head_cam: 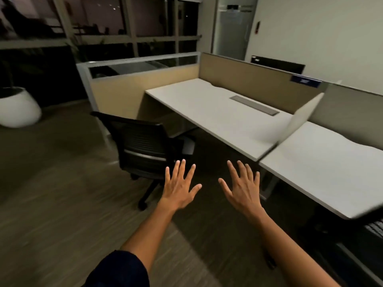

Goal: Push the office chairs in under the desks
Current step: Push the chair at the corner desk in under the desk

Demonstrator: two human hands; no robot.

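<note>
A black mesh-backed office chair [143,146] stands on the floor to the left of the far white desk [209,108], its back toward me and its seat only partly under the desk edge. My left hand [179,187] is stretched forward with fingers spread, just right of the chair's back and not touching it. My right hand [242,186] is held out beside it, also spread and holding nothing. A second white desk [323,168] lies nearer on the right. At the lower right edge, a dark mesh shape [375,226] sits under that desk; what it is, I cannot tell.
Beige partition panels [248,79] run behind the desks, and a white divider [300,119] separates the two. A large white planter [18,108] stands at the far left by dark windows. A grey cable flap [253,105] is set into the far desk. The floor is wood-patterned.
</note>
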